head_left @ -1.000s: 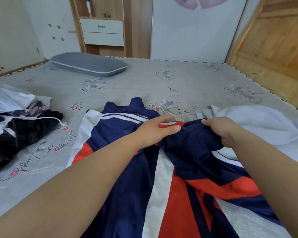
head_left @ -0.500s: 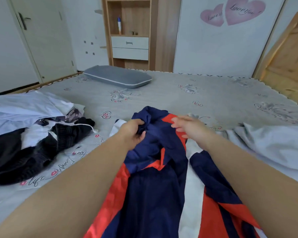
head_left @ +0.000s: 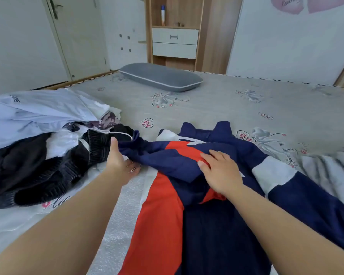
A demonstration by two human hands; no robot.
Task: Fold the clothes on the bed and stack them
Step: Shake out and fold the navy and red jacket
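A navy, red and white jacket (head_left: 197, 205) lies spread on the bed (head_left: 216, 108) in front of me. One navy sleeve is stretched out to the left. My left hand (head_left: 117, 161) holds that sleeve's end, thumb up along the cuff. My right hand (head_left: 219, 171) presses flat on the jacket's chest, fingers straight. A heap of unfolded clothes lies at the left: a black knitted garment (head_left: 44, 167) and a pale blue-white garment (head_left: 38, 114).
A grey pillow (head_left: 161, 76) lies at the far side of the bed. A wooden cabinet (head_left: 175, 38) with drawers stands against the wall beyond, and a door (head_left: 77, 34) is at the left. A grey-white cloth (head_left: 326, 167) lies bunched at the right.
Both hands let go of the bunched jacket top. The left hand drew the sleeve out to the left, and the right hand flattened onto the chest. The view swung left.
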